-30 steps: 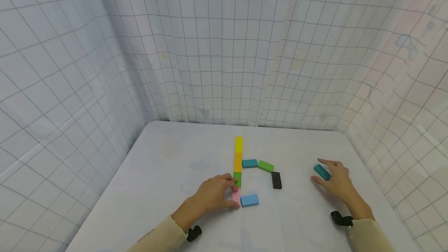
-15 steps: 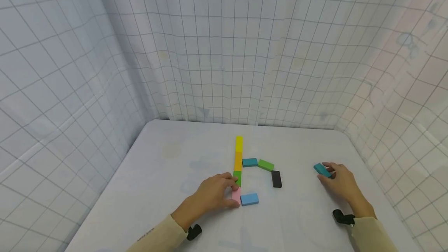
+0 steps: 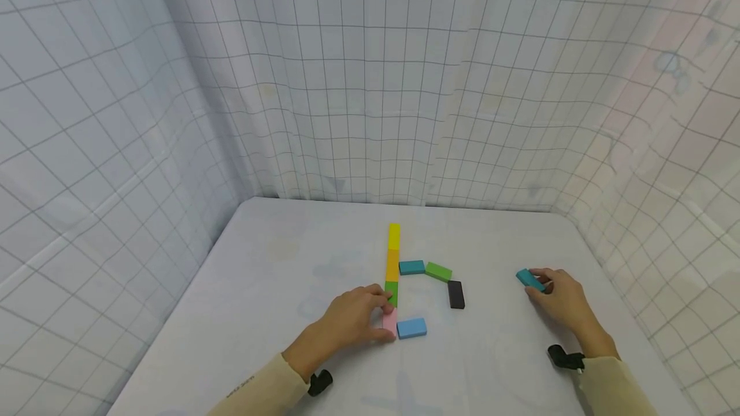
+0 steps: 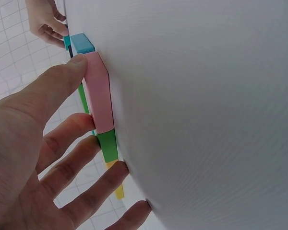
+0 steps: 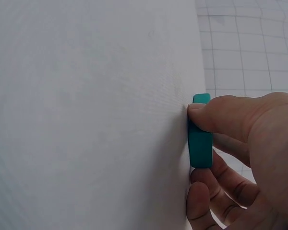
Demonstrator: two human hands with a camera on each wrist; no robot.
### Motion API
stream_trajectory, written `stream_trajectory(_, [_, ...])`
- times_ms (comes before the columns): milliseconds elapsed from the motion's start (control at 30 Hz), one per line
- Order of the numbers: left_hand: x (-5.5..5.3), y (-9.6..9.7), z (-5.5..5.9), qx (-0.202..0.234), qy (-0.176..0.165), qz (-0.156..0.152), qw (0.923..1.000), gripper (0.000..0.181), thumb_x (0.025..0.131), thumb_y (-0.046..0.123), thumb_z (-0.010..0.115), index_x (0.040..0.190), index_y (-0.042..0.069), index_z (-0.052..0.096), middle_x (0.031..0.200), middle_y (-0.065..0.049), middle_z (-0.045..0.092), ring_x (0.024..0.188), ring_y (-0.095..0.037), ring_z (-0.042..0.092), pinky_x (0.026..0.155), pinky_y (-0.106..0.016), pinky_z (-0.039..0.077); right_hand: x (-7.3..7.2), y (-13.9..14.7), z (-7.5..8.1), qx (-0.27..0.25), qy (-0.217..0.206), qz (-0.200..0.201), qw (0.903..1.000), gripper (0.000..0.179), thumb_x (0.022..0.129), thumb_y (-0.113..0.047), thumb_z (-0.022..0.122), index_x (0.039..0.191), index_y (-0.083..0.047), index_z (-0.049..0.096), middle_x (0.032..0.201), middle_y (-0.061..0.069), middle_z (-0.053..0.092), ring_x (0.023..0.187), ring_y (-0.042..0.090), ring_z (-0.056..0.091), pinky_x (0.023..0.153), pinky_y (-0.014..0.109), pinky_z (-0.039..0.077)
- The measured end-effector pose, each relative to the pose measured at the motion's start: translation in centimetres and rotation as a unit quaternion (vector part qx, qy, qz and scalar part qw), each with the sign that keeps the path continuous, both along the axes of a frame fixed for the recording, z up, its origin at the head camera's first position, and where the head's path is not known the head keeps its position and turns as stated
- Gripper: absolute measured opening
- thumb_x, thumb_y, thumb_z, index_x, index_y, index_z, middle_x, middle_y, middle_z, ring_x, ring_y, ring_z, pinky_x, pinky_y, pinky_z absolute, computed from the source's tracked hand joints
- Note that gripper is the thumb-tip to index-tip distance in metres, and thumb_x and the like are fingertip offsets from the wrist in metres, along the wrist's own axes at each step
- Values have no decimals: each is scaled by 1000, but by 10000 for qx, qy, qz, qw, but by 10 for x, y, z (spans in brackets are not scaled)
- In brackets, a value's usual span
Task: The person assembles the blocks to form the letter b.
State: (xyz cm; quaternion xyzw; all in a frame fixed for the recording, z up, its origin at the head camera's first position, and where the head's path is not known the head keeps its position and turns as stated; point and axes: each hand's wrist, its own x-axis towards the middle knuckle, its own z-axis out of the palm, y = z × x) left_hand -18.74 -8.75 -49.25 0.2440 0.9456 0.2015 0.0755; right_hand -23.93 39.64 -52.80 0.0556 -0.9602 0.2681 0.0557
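Observation:
My left hand [image 3: 349,320] holds a pink block [image 3: 390,320] on the table, its thumb at the near end and its index finger by the far end. Beyond that block, a green block [image 3: 391,290], an orange block [image 3: 392,265] and a yellow block [image 3: 394,236] continue one straight line. In the right wrist view, a teal block [image 5: 201,148] stands out between the thumb and fingers of my right hand [image 3: 561,297], which pinches it low at the table surface. A light blue block [image 3: 412,328] lies at the pink block's right side.
From the orange block a second teal block [image 3: 412,268], a light green block [image 3: 438,271] and a black block [image 3: 456,294] bend rightward in a curve. Gridded white curtains [image 3: 370,82] surround the white table [image 3: 277,275] at the back and sides.
My right hand has brought its thumb and fingers together on the teal block, which has shifted very slightly left. My left hand stays in place on the pink block.

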Motion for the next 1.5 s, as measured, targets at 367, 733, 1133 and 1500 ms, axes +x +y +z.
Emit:
stream_trajectory(367, [-1,0,2,35,62,-54,10000,45,91,45,102,125,20,89,152,1,78,132,-25,75,114,-51,67,1,-2,-1,12,187,24,9998,46,105,-13,86,144,8,74,119,28,75,97,31,73,77,31,55])
stream_trajectory(733, [2,1,5,46,-17,-55,10000,46,91,44,103,126,18,89,152,0,78,130,-25,75,115,-51,66,3,-7,-2,2,306,106,9995,45,104,-12,88,143,7,75,119,27,76,97,29,72,78,30,55])
stream_trajectory(1133, [-1,0,1,9,-73,-39,10000,48,92,48,101,129,19,89,153,1,78,134,-25,74,117,-52,65,9,-22,5,-182,93,178,9996,46,106,-10,85,146,9,73,130,32,73,109,40,75,88,47,64])
stream_trajectory(1500, [-1,0,0,33,-57,-26,10000,49,91,48,101,129,19,89,152,1,78,134,-25,75,117,-51,65,14,-41,13,-109,390,467,9981,42,102,-5,87,141,7,76,129,28,75,107,38,76,88,43,64])
